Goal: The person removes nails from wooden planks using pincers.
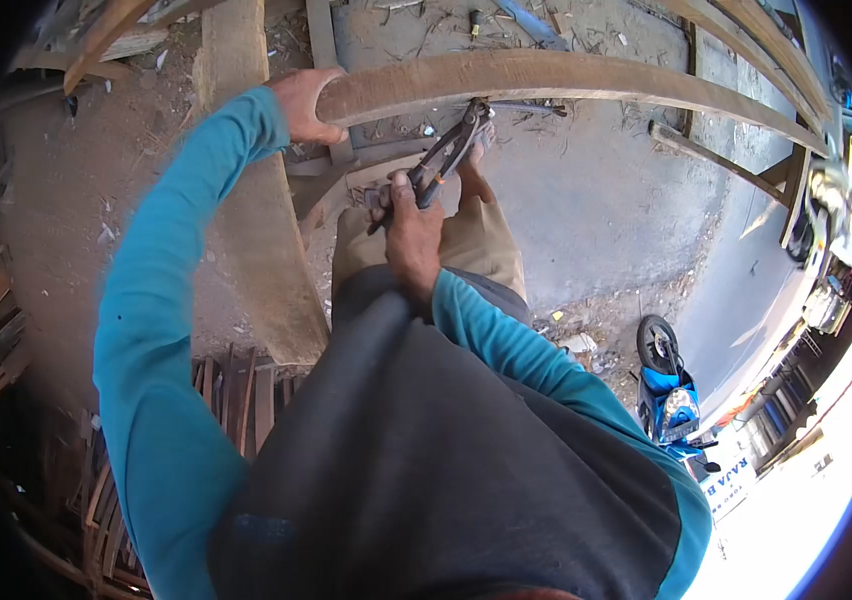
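Observation:
My left hand grips the near end of a long curved wooden beam, thumb below and fingers over its top. In my right hand are the handles of dark pincers, with a small orange mark on one handle. The pincers' head is up at the beam's lower edge, and whether the jaws hold anything is too small to tell. A thin metal rod or tool lies just beyond the pincers' head, under the beam.
A wide plank stretches along the left of my legs. Stacked timber lies at the lower left. More curved beams are at the upper right. A blue motorcycle stands at the right. My foot is below the beam.

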Tool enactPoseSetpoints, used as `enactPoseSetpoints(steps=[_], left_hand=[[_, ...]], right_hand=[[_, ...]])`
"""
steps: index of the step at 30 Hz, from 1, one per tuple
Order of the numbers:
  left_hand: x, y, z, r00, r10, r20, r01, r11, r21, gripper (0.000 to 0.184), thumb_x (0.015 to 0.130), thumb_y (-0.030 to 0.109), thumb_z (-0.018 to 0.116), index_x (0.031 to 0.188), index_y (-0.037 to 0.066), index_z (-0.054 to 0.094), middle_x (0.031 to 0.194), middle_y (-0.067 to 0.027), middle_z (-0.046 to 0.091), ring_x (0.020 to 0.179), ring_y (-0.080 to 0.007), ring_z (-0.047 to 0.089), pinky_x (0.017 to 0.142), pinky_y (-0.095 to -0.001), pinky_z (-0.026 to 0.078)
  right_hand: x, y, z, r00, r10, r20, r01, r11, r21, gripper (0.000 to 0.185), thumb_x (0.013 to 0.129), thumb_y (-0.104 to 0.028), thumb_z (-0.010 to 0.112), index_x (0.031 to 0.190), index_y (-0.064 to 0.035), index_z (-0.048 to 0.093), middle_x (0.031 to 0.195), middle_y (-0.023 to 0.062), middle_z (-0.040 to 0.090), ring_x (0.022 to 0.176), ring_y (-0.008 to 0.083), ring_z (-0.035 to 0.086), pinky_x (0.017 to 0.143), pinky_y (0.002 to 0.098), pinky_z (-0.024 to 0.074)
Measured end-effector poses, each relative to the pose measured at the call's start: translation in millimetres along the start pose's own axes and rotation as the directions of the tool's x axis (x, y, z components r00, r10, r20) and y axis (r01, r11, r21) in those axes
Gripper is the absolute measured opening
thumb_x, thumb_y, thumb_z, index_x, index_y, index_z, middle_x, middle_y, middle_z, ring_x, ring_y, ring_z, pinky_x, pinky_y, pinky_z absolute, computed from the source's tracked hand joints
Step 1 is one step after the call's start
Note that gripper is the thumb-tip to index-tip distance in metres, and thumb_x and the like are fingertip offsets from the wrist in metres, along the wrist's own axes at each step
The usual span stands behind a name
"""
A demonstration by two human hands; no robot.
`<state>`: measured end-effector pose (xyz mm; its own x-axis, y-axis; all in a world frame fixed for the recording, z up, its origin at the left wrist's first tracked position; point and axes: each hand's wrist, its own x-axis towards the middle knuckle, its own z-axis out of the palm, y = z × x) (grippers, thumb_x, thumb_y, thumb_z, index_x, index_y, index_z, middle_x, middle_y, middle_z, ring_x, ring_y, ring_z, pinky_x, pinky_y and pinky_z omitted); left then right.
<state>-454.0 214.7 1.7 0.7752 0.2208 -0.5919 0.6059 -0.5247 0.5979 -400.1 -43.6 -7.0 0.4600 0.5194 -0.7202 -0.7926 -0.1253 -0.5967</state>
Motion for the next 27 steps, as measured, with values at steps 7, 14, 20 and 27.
enactPoseSetpoints(steps=[7,14,20,27], left_hand=[[-22,6,54,0.996,0.063,0.062,-0.052,0.984,-0.169,0.095,0.067,0.041,0.084,0.140,-0.007,0.047,0.127,-0.0269,0.062,0.119,-0.0356,0.061,0.105,-0.0394,0.046],[-30,25,49,0.993,-0.002,0.117,0.027,0.976,-0.214,0.090,0.067,0.041,0.083,0.135,-0.010,0.050,0.126,-0.0283,0.062,0.118,-0.0350,0.061,0.104,-0.0389,0.046],[-26,21,45,0.986,0.034,0.163,0.014,0.958,-0.285,0.085,0.068,0.038,0.083,0.132,-0.009,0.052,0.122,-0.0279,0.064,0.114,-0.0347,0.063,0.101,-0.0394,0.047],[-24,16,52,0.987,0.087,0.137,-0.045,0.958,-0.285,0.079,0.069,0.035,0.082,0.130,-0.008,0.054,0.119,-0.0268,0.065,0.111,-0.0340,0.065,0.098,-0.0394,0.049]], right_hand=[[-61,-119,-93,0.942,0.291,0.166,-0.192,0.876,-0.442,0.040,0.106,-0.024,0.049,0.135,0.0047,0.047,0.105,0.0151,0.067,0.099,0.0244,0.068,0.091,0.0393,0.0565],[-64,-178,-83,0.859,0.478,0.183,-0.361,0.819,-0.446,0.054,0.106,-0.036,0.048,0.142,0.0029,0.042,0.098,0.0118,0.063,0.097,0.0266,0.069,0.084,0.0387,0.0596],[-67,-149,-72,0.841,0.521,0.147,-0.488,0.847,-0.211,0.045,0.106,-0.040,0.048,0.131,-0.0035,0.048,0.084,0.0062,0.056,0.069,0.0179,0.059,0.065,0.0358,0.0546],[-70,-79,-11,0.906,0.420,-0.054,-0.415,0.905,0.091,0.039,0.103,-0.046,0.053,0.092,-0.0082,0.050,0.071,0.0006,0.044,0.059,0.0124,0.045,0.055,0.0328,0.0432]])
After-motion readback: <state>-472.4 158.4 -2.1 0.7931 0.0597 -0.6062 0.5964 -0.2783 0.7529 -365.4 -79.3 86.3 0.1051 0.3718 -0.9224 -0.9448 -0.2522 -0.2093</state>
